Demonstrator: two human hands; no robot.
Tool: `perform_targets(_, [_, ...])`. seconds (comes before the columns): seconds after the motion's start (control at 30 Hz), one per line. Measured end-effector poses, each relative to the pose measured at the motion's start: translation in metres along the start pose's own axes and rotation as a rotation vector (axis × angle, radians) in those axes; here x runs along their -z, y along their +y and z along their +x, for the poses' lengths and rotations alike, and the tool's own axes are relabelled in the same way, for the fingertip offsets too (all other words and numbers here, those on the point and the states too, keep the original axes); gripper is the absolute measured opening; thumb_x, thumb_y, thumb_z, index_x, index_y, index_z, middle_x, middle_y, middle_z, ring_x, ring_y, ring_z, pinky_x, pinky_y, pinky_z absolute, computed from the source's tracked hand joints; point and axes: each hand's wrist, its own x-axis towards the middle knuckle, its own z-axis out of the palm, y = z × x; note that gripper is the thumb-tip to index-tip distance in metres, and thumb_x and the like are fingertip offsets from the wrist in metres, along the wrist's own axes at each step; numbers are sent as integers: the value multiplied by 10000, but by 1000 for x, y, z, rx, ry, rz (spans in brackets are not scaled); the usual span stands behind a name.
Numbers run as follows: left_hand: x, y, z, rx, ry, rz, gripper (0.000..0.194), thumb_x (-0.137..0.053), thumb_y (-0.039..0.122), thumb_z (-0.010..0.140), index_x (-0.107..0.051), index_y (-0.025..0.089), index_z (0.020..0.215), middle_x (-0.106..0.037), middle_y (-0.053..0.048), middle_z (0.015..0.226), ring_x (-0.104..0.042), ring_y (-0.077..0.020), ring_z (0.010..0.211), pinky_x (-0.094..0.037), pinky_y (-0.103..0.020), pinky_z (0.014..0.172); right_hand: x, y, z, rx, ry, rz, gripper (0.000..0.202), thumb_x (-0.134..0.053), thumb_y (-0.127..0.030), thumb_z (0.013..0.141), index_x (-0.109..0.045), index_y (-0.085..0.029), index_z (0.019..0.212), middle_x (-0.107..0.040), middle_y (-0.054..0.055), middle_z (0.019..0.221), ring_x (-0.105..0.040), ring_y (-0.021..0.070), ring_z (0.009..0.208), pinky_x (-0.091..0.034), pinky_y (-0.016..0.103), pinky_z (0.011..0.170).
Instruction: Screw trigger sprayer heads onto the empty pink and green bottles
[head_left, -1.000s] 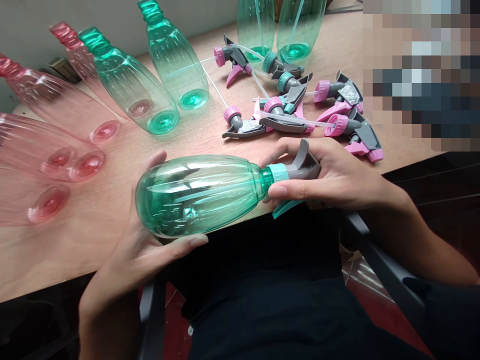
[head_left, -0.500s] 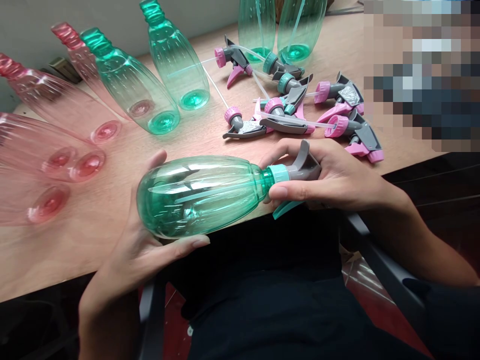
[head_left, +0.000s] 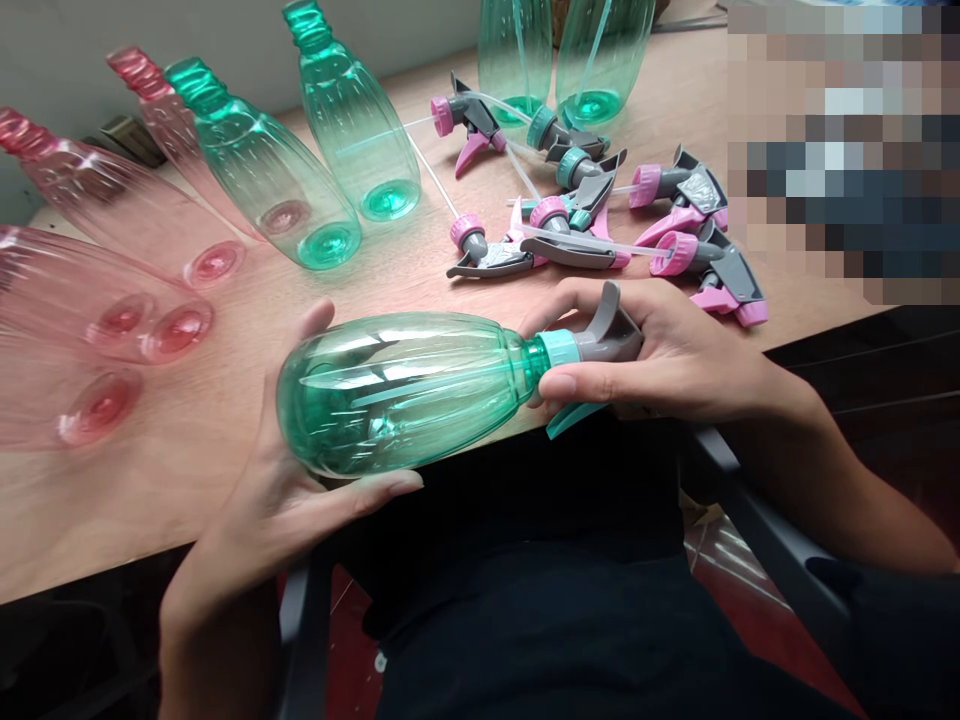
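A clear green spray bottle (head_left: 405,390) lies sideways in the air at the table's front edge, its base to the left. My left hand (head_left: 300,490) cups the base, thumb along the near side. At the neck, my right hand (head_left: 645,360) grips the trigger sprayer (head_left: 607,335), which has a grey body and a turquoise collar; the thumb rests by the collar. The sprayer's collar sits on the bottle's neck, and a pale dip tube shows inside. How tightly the collar is screwed on I cannot tell. Part of the turquoise trigger (head_left: 574,418) hangs below my right thumb.
Several grey sprayers with pink collars (head_left: 551,215) or turquoise collars (head_left: 574,165) lie in a pile behind my right hand. Capless green bottles (head_left: 345,120) and pink bottles (head_left: 112,200) stand at the left. Two green bottles with tubes (head_left: 604,60) stand at the back.
Almost nothing differs. The bottle and both hands hold the same pose, with only a very slight shift of the view.
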Motion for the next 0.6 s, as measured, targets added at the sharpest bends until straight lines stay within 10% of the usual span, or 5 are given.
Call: perform_targets(0.6, [1, -4, 1, 11, 21, -13, 1295, -996, 302, 589, -239, 387, 1637, -517, -100, 1557, -549, -431, 1396, -459, -664, 1160, 0, 2, -1, -12, -7, 27, 195, -847, -252, 862, -721, -190, 996, -713, -36, 716, -699, 127, 618, -503, 203, 504])
